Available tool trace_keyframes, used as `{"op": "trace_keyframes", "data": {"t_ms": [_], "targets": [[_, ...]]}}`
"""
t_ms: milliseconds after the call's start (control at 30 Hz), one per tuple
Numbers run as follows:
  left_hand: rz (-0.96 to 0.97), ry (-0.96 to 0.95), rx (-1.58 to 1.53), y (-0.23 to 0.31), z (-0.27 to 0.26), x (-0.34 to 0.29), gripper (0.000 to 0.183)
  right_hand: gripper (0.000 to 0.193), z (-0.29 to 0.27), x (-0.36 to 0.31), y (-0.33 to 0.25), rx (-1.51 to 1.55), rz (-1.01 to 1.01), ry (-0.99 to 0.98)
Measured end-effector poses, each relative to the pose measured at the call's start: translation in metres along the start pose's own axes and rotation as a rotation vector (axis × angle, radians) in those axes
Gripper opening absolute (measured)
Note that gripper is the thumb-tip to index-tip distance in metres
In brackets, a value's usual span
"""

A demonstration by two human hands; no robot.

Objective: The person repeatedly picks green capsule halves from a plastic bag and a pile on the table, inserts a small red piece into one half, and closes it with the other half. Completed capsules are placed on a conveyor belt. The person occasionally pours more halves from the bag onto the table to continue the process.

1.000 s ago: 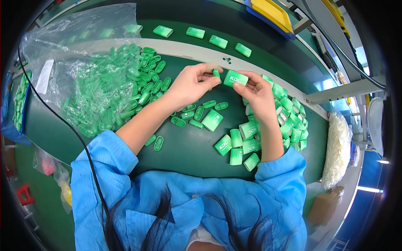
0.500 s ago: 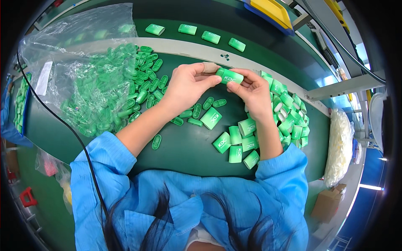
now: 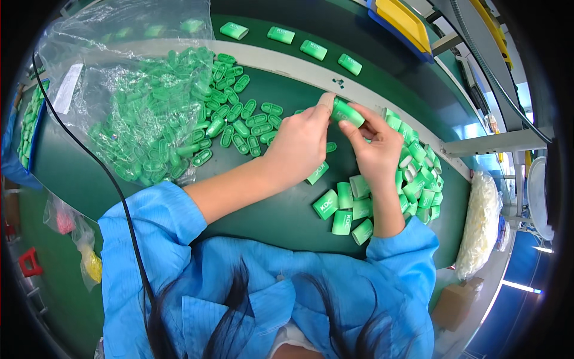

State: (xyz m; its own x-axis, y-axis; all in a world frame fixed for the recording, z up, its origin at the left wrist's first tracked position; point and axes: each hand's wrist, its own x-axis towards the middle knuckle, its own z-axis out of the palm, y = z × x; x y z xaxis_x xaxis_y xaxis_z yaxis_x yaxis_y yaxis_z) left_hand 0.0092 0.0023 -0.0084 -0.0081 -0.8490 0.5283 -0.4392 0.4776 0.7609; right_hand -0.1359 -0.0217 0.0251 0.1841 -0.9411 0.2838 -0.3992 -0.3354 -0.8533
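Both forearms (image 3: 239, 188) angle inward from the near side over the surface (image 3: 257, 218). The left hand (image 3: 299, 143), its back turned up, has a finger at the left end of a green case (image 3: 348, 113); its full grip is hidden. The right hand (image 3: 381, 143) pinches that case toward the surface's far edge. Steady support with straight, even pressure would probably serve best.

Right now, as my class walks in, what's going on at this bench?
A person's right hand holds a small green case, with the left hand up against its left end. Green oval pieces lie to the left, many under or inside a clear plastic bag. More green-and-white sleeves are heaped to the right.
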Motion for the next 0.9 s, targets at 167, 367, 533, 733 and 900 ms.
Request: {"op": "trace_keyframes", "data": {"t_ms": [167,367,533,733,900], "targets": [[0.042,-0.137,0.142,-0.005,-0.002,0.014,0.044,0.032,-0.004,0.010,0.011,-0.084,-0.014,0.015],[-0.001,-0.196,0.339,-0.025,-0.022,0.053,0.041,0.034,-0.030,0.089,0.050,-0.128,0.179,-0.075],[-0.055,-0.397,0.456,-0.024,-0.033,0.038,0.027,0.051,-0.056,0.128,0.100,-0.183,0.463,0.099],[0.027,-0.405,0.545,-0.022,-0.024,0.029,0.020,0.035,-0.071,0.115,0.105,-0.653,0.045,0.089],[-0.163,-0.291,0.209,-0.023,-0.032,0.032,0.018,0.032,-0.031,0.018,0.001,-0.502,0.112,-0.410]]}}
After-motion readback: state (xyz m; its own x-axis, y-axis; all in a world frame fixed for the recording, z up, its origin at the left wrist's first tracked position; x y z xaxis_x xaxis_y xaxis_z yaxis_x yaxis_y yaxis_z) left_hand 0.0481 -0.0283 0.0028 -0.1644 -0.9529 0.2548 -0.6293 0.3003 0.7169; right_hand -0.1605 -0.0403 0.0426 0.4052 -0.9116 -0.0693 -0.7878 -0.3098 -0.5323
